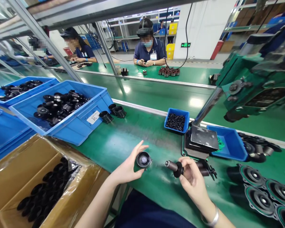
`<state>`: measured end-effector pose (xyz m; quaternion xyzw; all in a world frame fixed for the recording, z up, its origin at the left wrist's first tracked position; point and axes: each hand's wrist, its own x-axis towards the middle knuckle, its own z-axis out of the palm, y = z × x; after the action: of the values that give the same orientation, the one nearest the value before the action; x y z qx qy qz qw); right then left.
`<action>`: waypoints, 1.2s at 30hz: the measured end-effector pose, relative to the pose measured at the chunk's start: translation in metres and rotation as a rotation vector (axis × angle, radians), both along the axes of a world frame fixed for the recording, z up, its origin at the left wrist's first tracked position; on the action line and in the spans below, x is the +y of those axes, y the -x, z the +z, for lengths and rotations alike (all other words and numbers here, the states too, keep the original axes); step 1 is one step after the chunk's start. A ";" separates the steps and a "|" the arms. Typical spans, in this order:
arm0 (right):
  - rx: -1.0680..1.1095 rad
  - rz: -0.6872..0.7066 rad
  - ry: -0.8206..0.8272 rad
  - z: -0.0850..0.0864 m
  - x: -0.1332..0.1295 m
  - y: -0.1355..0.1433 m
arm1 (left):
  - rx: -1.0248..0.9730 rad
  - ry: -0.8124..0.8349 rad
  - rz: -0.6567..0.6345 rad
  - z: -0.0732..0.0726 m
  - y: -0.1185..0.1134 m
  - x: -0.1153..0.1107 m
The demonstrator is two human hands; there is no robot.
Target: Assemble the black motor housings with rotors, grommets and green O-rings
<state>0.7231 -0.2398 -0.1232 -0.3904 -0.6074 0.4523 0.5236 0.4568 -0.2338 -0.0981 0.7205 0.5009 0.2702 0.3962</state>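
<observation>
The long green workbench (97, 158) crosses my whole view and runs beneath both hands. At lower left I have the open brown cardboard box with clear plastic lining (21, 171), black round parts inside it. The green metal machine on a steel post (249, 85) overhangs the right side. The large blue plastic bin (71, 133), heaped with mixed black parts, sits at left. Near the right edge I count at least 4 black round housings with green rings (254, 172), and farther back stands the small blue plastic tray (177, 130) of tiny black rings.

The right hand (192, 172) has its thumb and fingers clamped on the dark cylindrical shaft with a black disc and pale metal tip (173, 167). The left hand (131, 164) curves around the black round cup with a pale centre (143, 159); I cannot tell whether it grips. The hands are apart, shaft and cup between them, not touching.

I judge the step in hand to be handling these 2 parts as a pair, tip turned toward cup. The next move calls for a steady left hand and careful right-hand aim, keeping the tip off the rim.
</observation>
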 end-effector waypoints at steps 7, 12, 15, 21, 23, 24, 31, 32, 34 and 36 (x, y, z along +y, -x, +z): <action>0.018 0.017 0.090 -0.002 -0.003 0.001 | 0.147 -0.095 0.185 0.002 0.003 -0.001; 0.187 0.127 0.209 -0.010 -0.002 0.001 | 0.293 -0.141 0.084 0.013 0.001 -0.001; 0.214 0.172 0.255 -0.014 -0.002 0.001 | 0.532 -0.195 0.298 0.014 -0.017 0.001; 0.278 0.174 0.289 -0.001 0.000 0.003 | 0.492 -0.049 0.422 0.022 -0.033 0.004; 0.332 0.206 0.322 0.007 -0.001 0.006 | 0.132 0.033 0.356 0.026 -0.028 0.002; 0.355 0.227 0.339 0.011 -0.002 0.008 | -0.064 0.106 0.320 0.026 -0.026 0.000; 0.388 0.287 0.408 0.017 -0.003 0.018 | -0.540 0.267 0.242 0.019 -0.039 -0.011; 0.361 0.291 0.410 0.017 -0.003 0.019 | -0.484 0.237 0.216 0.019 -0.042 -0.012; 0.291 0.287 0.393 0.017 -0.004 0.022 | -0.353 0.154 0.158 0.018 -0.050 -0.013; 0.216 0.261 0.347 0.020 -0.005 0.025 | -0.272 0.064 0.124 0.016 -0.058 -0.015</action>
<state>0.6985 -0.2448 -0.1035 -0.3422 -0.5062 0.6528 0.4478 0.5145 -0.2491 -0.0824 0.6319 0.4945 0.3730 0.4659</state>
